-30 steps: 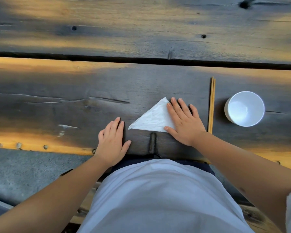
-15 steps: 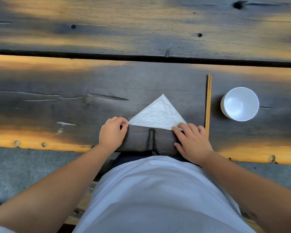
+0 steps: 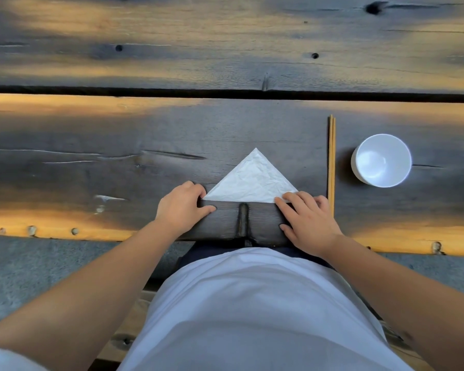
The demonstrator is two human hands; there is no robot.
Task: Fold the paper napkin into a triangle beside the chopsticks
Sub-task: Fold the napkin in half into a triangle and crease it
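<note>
A white paper napkin (image 3: pixel 252 179) lies flat on the dark wooden table (image 3: pixel 118 145) as a triangle, apex pointing away from me, long edge toward me. My left hand (image 3: pixel 181 204) is curled, with its fingertips pinching the napkin's left corner. My right hand (image 3: pixel 306 218) rests with its fingertips pressing on the right corner. A pair of wooden chopsticks (image 3: pixel 331 162) lies straight just right of the napkin, close to my right hand.
A white empty bowl (image 3: pixel 381 159) stands right of the chopsticks. A dark gap (image 3: pixel 225 92) between planks runs across the table farther back. The table's near edge (image 3: pixel 65 232) is in front of my torso.
The right hand slid off the napkin's top to its right corner. The left hand moved from the table to the left corner. The triangle turned so its long edge faces me.
</note>
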